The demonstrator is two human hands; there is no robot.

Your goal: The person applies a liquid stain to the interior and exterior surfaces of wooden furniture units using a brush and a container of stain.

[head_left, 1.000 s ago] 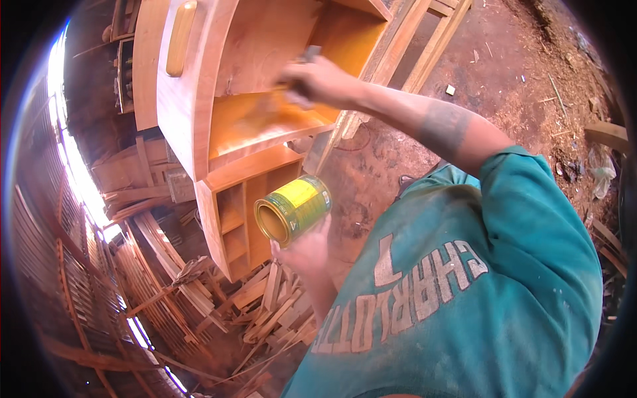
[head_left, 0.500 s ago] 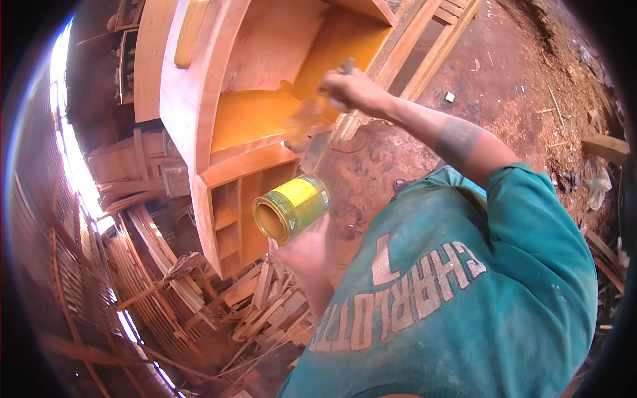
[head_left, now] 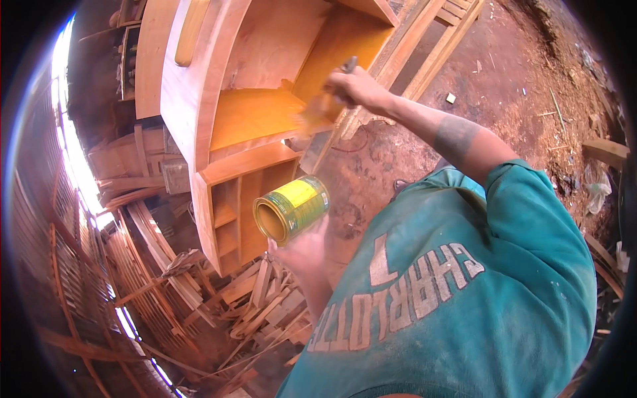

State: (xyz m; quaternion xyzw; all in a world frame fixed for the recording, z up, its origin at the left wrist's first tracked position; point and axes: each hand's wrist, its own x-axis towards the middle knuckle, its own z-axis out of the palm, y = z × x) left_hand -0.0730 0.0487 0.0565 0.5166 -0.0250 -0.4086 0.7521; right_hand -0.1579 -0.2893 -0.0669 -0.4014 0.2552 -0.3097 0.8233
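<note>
My left hand point(head_left: 305, 252) is closed around the lower side of a yellow and green tin can point(head_left: 296, 204). The can is tilted, its open mouth facing left; how much it contains cannot be made out. A paintbrush point(head_left: 349, 64) is gripped in my right hand point(head_left: 350, 87), its grey handle end showing above the fist. Motion smears the bristles, which are at the front of a wooden cabinet point(head_left: 206, 99). The cabinet's inner floor and one side wall are glossy orange, while its back panel looks paler. Whether the bristles touch the wood cannot be told.
A smaller shelved section point(head_left: 229, 222) of orange wood adjoins the cabinet close to the can. Scrap wood point(head_left: 265, 302) is heaped below it, with long boards point(head_left: 149, 272) to the left. A wooden frame point(head_left: 441, 50) stands at the upper right over the dirt floor point(head_left: 511, 86).
My right hand and the blurred brush have shifted slightly to the right. My left hand and the can stay nearly where they were.
</note>
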